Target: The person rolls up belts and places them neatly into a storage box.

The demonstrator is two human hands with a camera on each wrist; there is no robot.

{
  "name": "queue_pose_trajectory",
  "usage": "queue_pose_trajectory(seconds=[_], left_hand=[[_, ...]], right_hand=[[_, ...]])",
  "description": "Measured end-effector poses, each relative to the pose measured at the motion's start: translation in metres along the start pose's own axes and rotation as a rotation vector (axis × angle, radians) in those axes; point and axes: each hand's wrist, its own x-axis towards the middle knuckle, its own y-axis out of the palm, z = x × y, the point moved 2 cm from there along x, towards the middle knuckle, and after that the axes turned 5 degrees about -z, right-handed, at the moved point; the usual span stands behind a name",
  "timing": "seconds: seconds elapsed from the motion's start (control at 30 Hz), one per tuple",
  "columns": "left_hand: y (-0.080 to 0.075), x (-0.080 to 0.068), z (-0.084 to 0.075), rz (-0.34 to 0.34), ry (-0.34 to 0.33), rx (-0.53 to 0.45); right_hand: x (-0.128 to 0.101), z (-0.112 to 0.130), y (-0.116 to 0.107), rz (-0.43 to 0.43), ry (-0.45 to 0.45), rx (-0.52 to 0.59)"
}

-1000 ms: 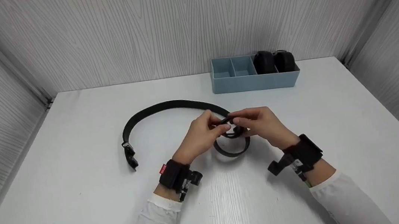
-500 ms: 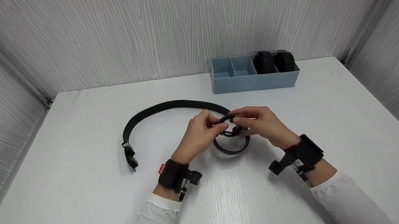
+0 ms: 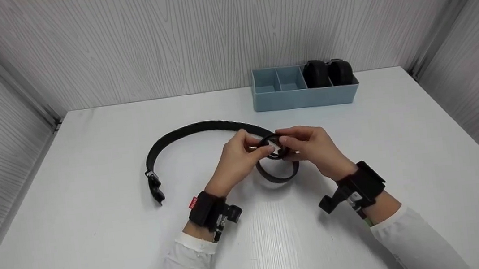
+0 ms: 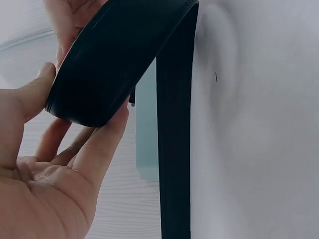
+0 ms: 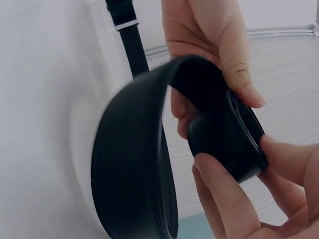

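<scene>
Black leather belt (image 3: 196, 129) on white table (image 3: 96, 223), one end coiled at centre. Left hand (image 3: 237, 162) and right hand (image 3: 313, 148) both pinching coil (image 3: 276, 153), fingers curled round it. Buckle (image 3: 154, 187) lying left. Blue tray (image 3: 302, 95) behind, two black rolls (image 3: 327, 73) inside. Red tag (image 3: 194, 201) on left wrist strap, writing unreadable.

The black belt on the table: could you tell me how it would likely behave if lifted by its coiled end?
The black belt is probably flexible yet springy: it holds a smooth arc on the table. The coil pinched by the left hand and right hand would likely unwind if released. The buckle end would probably dangle.
</scene>
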Motion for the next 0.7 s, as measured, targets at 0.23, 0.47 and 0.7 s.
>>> queue_pose_trajectory(seconds=[0.23,0.47,0.7], left_hand=[[-0.0005,-0.0004,-0.0017,0.009,0.026,0.007],[0.0004,0.0000,-0.0001,0.094,0.020,0.052],[0.0002,0.0000,0.0018,0.011,-0.022,0.043]], right_hand=[[-0.0006,0.0017,0.0006,0.023,-0.006,-0.056],[-0.0007,0.0013,-0.0024,0.084,-0.005,-0.164],[-0.0004,-0.0011,0.0013,0.012,-0.015,-0.060]])
